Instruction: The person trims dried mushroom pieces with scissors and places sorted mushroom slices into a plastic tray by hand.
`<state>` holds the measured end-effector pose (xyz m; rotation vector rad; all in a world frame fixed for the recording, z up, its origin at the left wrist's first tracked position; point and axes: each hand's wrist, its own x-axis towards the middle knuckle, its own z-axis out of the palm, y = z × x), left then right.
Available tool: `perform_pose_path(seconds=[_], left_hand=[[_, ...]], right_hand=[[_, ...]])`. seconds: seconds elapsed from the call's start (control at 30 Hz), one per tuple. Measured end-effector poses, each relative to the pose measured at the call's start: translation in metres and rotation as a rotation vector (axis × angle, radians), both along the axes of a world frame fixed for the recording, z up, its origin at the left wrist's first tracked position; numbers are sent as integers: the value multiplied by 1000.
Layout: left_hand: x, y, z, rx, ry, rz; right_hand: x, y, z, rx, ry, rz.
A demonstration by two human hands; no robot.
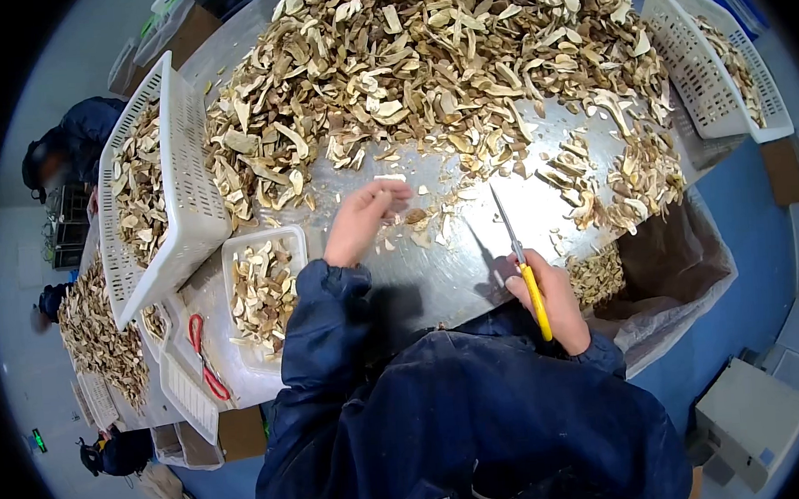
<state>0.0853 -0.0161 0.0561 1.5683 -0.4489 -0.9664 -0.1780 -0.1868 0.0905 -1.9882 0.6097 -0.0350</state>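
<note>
My right hand [553, 295] is wrapped round yellow-handled scissors [532, 289], whose slim blades point away from me over the metal table [438, 284]. Their blades appear together, with no slice between them. My left hand [365, 217] hovers left of the scissors, fingers curled and close together. A pale slice [390, 178], apparently dried mushroom, shows right along the upper edge of its fingers; whether they grip it is hidden. Small trimmings [420, 234] lie just right of that hand. Beyond both hands rises a big heap of dried mushroom slices [434, 64].
White crates [196, 184] [706, 93] of slices flank the heap. A clear tub [300, 246] of slices stands left of me, beside red-handled scissors [196, 335]. Below the table's right edge is a lined bin [685, 278]. Other people [90, 131] are at the left.
</note>
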Motion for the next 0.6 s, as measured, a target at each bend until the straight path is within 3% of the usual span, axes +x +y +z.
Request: perform_pose_path(seconds=[0.03, 0.13, 0.37, 0.47, 0.6], left_hand=[[8, -2, -7, 117, -73, 79], [25, -11, -21, 217, -822, 82], [16, -14, -35, 241, -954, 29], [-17, -19, 2, 81, 98, 125], [-46, -20, 6, -126, 324, 42]], right_hand=[[-1, 0, -1, 0, -1, -7], [0, -1, 3, 9, 3, -16], [-1, 0, -1, -23, 7, -2], [2, 0, 0, -11, 104, 72], [5, 8, 2, -32, -41, 135]])
